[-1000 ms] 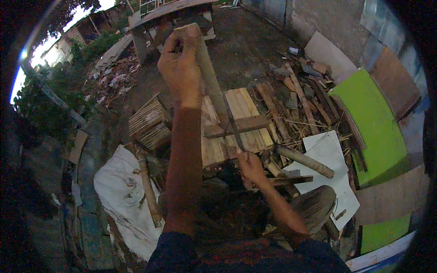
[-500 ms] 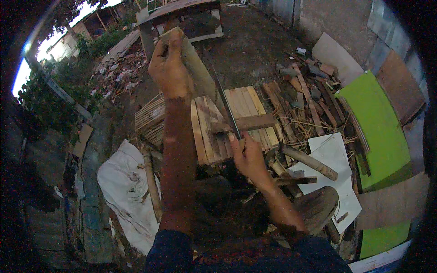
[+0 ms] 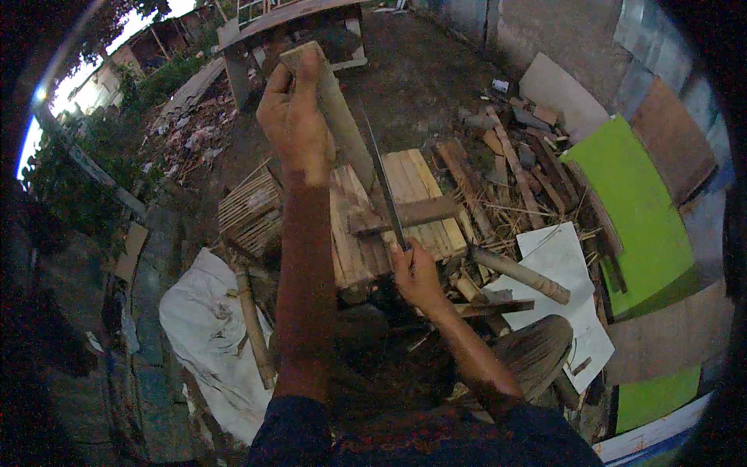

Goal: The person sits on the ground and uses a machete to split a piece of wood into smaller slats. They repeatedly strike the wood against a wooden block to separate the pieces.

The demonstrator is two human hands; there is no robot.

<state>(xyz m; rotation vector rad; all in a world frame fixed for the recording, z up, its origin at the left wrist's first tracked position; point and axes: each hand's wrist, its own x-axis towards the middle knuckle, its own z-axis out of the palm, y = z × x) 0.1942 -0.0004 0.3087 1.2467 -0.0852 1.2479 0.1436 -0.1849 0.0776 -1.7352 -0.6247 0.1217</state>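
Observation:
My left hand (image 3: 298, 123), raised in front of me, is closed round the upper end of a long pale wooden board (image 3: 345, 117). The board slants down and to the right, its lower end by a low slatted wooden bench (image 3: 405, 175). My right hand (image 3: 418, 274), lower and nearer, is wrapped round the handle of a long, narrow-bladed machete (image 3: 387, 183). Its dark blade points up and away, close along the board's right side; whether they touch I cannot tell. A short wooden crosspiece (image 3: 424, 210) lies across the bench, behind the blade.
Scrap wood (image 3: 517, 156) is heaped to the right, with a green panel (image 3: 634, 210) beyond. Nearer lie a round stick (image 3: 521, 274) and a white sheet (image 3: 556, 261). A white sack (image 3: 206, 319) is at left. A table (image 3: 296, 23) stands at the back.
The surroundings have shifted slightly left in the view. My left hand and the board sit a little lower and more to the right over the bench. Both hands keep their hold.

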